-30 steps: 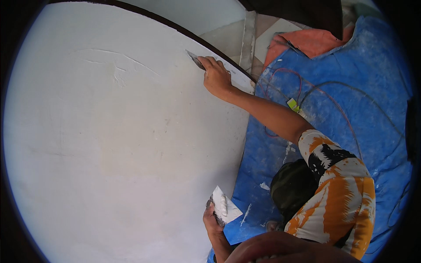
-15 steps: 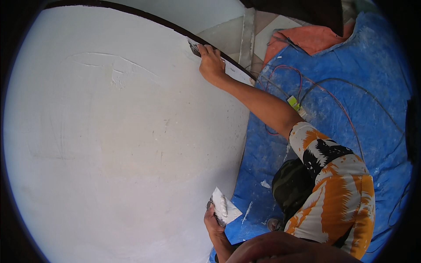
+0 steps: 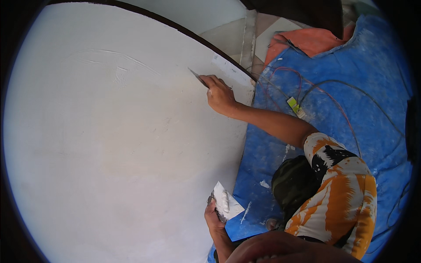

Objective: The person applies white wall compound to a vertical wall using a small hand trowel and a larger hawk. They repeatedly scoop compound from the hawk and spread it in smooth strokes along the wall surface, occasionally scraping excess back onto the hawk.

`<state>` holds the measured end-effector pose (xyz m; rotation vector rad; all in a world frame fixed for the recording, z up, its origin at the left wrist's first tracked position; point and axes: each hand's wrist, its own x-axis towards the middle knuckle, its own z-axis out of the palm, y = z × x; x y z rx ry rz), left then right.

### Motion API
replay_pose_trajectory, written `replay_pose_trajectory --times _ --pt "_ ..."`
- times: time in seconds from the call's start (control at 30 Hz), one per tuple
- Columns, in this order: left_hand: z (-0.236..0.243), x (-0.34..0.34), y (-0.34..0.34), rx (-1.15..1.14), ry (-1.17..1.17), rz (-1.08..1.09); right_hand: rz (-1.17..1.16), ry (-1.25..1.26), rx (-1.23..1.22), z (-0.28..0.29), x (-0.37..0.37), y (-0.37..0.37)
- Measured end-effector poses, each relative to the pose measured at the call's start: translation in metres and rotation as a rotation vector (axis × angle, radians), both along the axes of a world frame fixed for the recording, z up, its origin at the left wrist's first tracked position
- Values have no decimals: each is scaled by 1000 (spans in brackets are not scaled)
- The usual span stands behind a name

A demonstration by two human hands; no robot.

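Observation:
My right hand grips a thin metal putty blade, held against the white surface just below its dark top edge. Low in the view, my left hand is closed round another blade that carries a thick lump of white paste. Fine ridges of filler show on the upper part of the white surface, and a pale patch lies along the edge above my right hand.
A dusty blue sheet covers the right, with a green power strip and looped cables on it. A salmon-coloured cloth lies at its top beside tiled floor and a dark panel.
My right hand with its blade moved up to the dark edge, then came down and slightly right from it. My left hand has risen slightly.

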<state>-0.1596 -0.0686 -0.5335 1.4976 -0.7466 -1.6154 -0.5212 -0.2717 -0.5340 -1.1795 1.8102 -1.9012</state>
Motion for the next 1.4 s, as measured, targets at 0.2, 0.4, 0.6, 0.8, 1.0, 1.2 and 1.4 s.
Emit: replay_pose_trajectory --times 0.2,0.4,0.6,0.8,1.0,1.2,1.4 --pt "-5 7 3 9 2 41 -37 -305 430 -12 -43 -47" --pt "-2 -1 7 -35 -9 56 -112 -154 177 106 -68 -78" --pt "4 -5 8 -40 -1 48 -68 248 -91 162 -32 -35" --pt "-7 10 6 -34 58 102 9 -376 209 -1 -34 -18" --pt "2 16 10 -50 62 70 10 -447 406 -9 -74 -63" --pt "-6 6 4 -56 184 10 -17 -17 185 164 -79 -77" --pt "1 3 3 1 196 -23 41 82 -144 170 -87 -52"
